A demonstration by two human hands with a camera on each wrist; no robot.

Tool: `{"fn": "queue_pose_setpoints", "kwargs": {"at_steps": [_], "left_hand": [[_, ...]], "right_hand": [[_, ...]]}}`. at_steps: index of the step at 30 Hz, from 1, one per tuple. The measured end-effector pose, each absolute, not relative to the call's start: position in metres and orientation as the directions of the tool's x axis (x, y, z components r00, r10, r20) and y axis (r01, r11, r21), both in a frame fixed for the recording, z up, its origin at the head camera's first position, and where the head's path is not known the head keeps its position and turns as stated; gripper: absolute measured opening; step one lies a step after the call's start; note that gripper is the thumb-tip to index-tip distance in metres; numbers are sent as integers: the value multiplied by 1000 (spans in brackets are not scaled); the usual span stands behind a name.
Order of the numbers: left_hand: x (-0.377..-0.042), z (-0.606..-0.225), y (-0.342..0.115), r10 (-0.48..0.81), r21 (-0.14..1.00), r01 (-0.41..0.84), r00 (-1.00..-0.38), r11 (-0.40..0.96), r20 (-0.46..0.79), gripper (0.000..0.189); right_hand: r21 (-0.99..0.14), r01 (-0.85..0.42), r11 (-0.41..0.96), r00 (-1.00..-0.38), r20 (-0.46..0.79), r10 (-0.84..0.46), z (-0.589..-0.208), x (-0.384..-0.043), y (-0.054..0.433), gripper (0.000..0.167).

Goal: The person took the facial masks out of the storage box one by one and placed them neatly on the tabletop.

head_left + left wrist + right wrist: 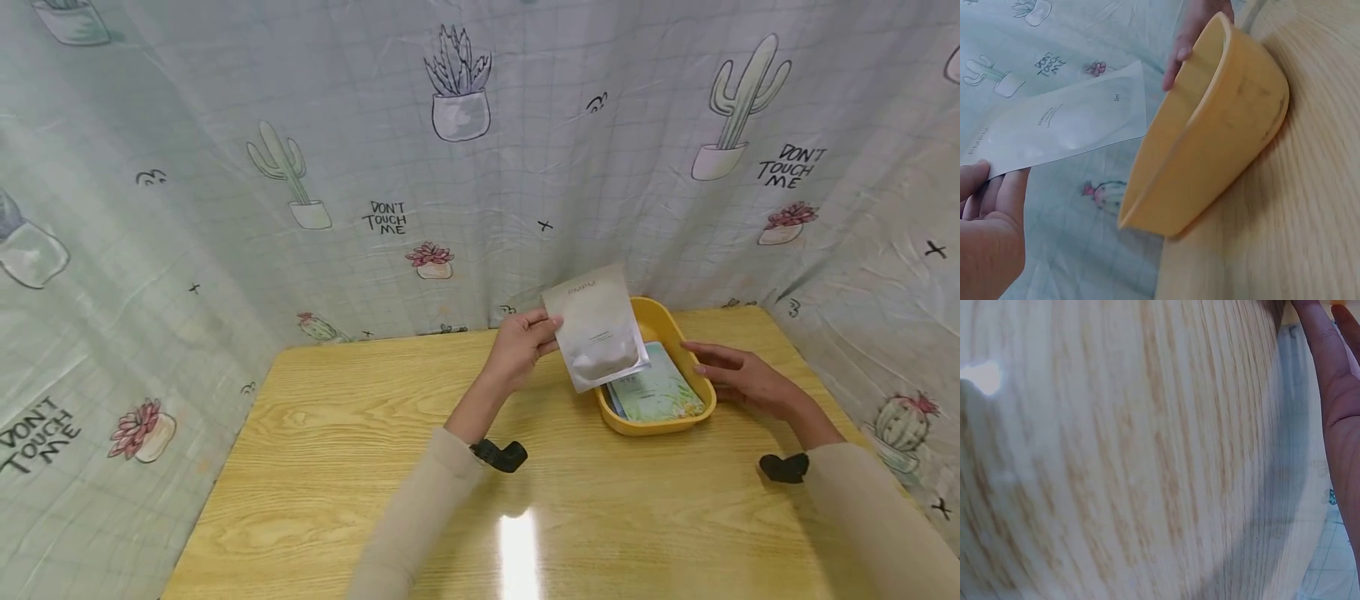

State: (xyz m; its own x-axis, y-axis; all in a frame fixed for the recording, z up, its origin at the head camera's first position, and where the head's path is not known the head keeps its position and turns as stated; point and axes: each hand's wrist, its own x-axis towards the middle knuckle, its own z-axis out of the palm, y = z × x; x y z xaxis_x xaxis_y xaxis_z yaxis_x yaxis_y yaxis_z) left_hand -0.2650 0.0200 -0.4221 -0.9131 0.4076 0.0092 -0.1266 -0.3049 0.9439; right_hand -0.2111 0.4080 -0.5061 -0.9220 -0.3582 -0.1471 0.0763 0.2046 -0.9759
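My left hand [522, 340] pinches a white face-mask sachet [596, 321] printed "PMPM" by its left edge, thumb on the front. The sachet hangs tilted, its lower part overlapping a yellow plastic basket [651, 428] in the head view. Inside the basket lies a green flowered sachet [658, 392], partly covering others. In the left wrist view the sachet [1066, 122] stands clear above the basket's side [1210, 144]. My right hand [750, 382] touches the basket's right rim with its fingertips; the fingers [1325, 344] are fairly straight in the right wrist view.
The basket stands on a wooden table [360, 450], near its back right. A patterned curtain [360, 142] hangs behind the table and along both sides. Black straps [501, 456] sit at both wrists, and light glares off the table's front.
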Motion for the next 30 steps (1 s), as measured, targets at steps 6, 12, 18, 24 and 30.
{"fn": "queue_pose_setpoints", "kwargs": {"at_steps": [6, 12, 18, 24, 30], "left_hand": [[-268, -419, -9, 380, 955, -117, -925, -271, -5, 14], [-268, -422, -35, 332, 968, -115, -943, -222, -36, 11], [-268, -426, -57, 316, 972, -112, -948, -207, -42, 19], [-272, -427, -76, 301, 977, -104, -953, -184, -45, 18], [-277, -429, -90, 290, 981, -125, -954, -145, -79, 14]], "right_hand": [[-976, 67, 207, -917, -142, -372, -506, -209, 412, 56], [-981, 66, 180, -913, -132, -386, -506, -208, 412, 56], [-984, 75, 160, -910, -133, -392, -506, -209, 411, 56], [-982, 91, 166, -910, -149, -386, -507, -212, 410, 56], [-982, 107, 154, -911, -159, -382, -506, -213, 410, 56]]}}
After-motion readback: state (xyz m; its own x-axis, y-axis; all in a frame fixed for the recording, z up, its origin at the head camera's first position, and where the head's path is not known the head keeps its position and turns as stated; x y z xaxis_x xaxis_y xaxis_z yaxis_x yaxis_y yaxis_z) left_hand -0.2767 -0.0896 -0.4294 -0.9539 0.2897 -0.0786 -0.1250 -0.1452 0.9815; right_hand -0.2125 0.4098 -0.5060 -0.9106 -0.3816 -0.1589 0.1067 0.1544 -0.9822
